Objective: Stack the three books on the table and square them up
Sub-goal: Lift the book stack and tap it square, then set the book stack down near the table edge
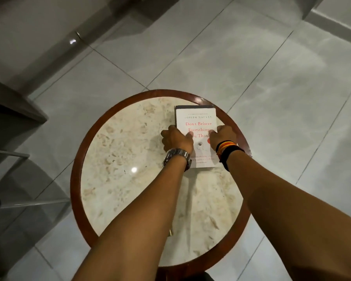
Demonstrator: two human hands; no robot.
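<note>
- Because the stack [196, 136] lies close to the far right rim of the round table [118, 179], a strong push from the left could slide it toward that edge; I judge this the main risk, as the marble top looks smooth and glossy.
- If the two hands press with unequal force, the top book [197, 120] may turn on the one below instead of coming into line, and the corners would fan out.
- The left hand [177, 138] presses on the left side of the stack, the thumb over the cover; the right hand [222, 136] does the same on the right side. Both are curled closed against the edges, squeezing the stack between them, not lifting it.
- The top book is a white paperback with red title letters and a small drawing in the lower half. It lies flat, its long sides pointing away from the person.
- At the far end a dark grey band shows under the white cover, so at least one more book lies below. Whether there are two under it I cannot tell from this angle; probably yes, since no other book is on the table.
- The far edges seem nearly flush, so the squaring is, in my judgement, almost finished.
</note>
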